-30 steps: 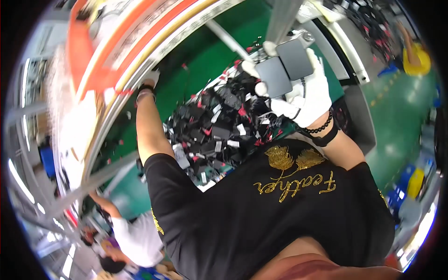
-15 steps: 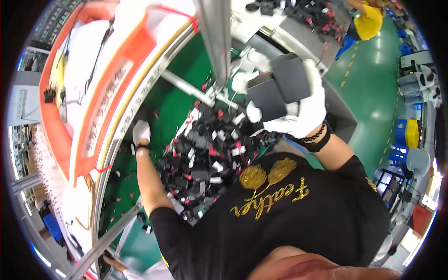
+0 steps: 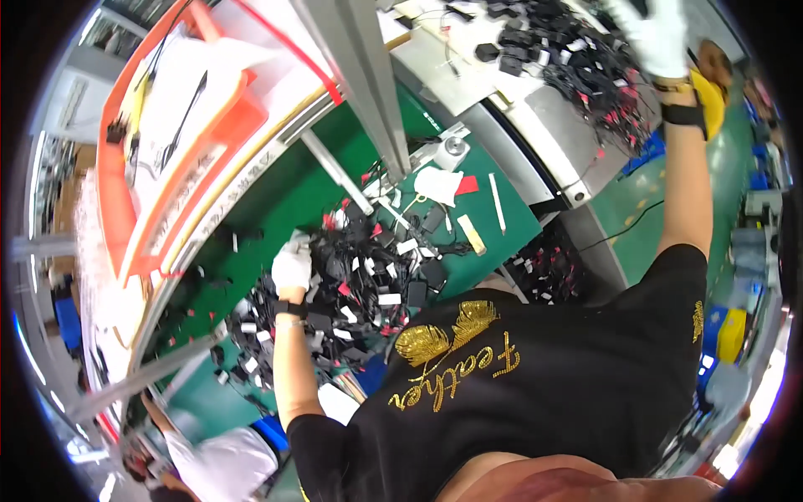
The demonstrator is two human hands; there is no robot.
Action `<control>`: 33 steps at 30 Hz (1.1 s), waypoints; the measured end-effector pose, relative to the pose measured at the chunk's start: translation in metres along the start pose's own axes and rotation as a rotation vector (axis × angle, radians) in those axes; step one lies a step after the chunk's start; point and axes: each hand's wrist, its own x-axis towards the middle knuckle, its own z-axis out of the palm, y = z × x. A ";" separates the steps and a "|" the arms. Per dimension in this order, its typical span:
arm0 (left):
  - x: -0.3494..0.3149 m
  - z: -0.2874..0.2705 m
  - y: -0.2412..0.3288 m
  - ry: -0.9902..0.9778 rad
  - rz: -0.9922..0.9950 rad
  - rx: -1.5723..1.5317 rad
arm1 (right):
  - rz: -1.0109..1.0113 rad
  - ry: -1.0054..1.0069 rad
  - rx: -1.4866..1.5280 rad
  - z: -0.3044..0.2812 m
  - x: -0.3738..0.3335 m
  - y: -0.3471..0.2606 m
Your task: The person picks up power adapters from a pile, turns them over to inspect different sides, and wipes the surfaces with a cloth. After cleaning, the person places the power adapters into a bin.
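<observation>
My left hand [image 3: 293, 265], in a white glove, is at the left edge of a heap of black power adapters [image 3: 351, 276] with cords and white tags. Its fingers look curled; what they hold, if anything, is hidden. At the upper right, my outstretched right hand [image 3: 657, 40], also gloved, is above a second pile of black adapters and cords [image 3: 577, 58]. Its fingers are spread, with a dark gap between them, and the fingertips are cut off by the upper edge.
A metal post [image 3: 360, 84] rises between me and the light-coloured bench [image 3: 443, 71]. A white cloth [image 3: 437, 185] and a small metal device [image 3: 452, 152] lie on the green tabletop [image 3: 510, 247]. An orange-rimmed conveyor [image 3: 117, 226] curves along the left. A white-shirted person [image 3: 222, 464] is at lower left.
My right hand has swung up and right to the far pile; the two black adapters it held are out of sight. My left hand has moved right onto the near heap's edge.
</observation>
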 end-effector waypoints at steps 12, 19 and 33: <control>-0.012 -0.025 0.017 -0.160 -0.237 0.105 | 0.105 -0.906 -0.467 0.240 -0.200 0.012; 0.054 -0.005 0.018 -0.261 -0.374 0.124 | 0.357 -0.302 0.064 0.180 -0.146 -0.059; -0.051 -0.090 0.015 0.304 -0.235 -1.461 | 0.295 -0.801 1.532 0.150 -0.042 -0.457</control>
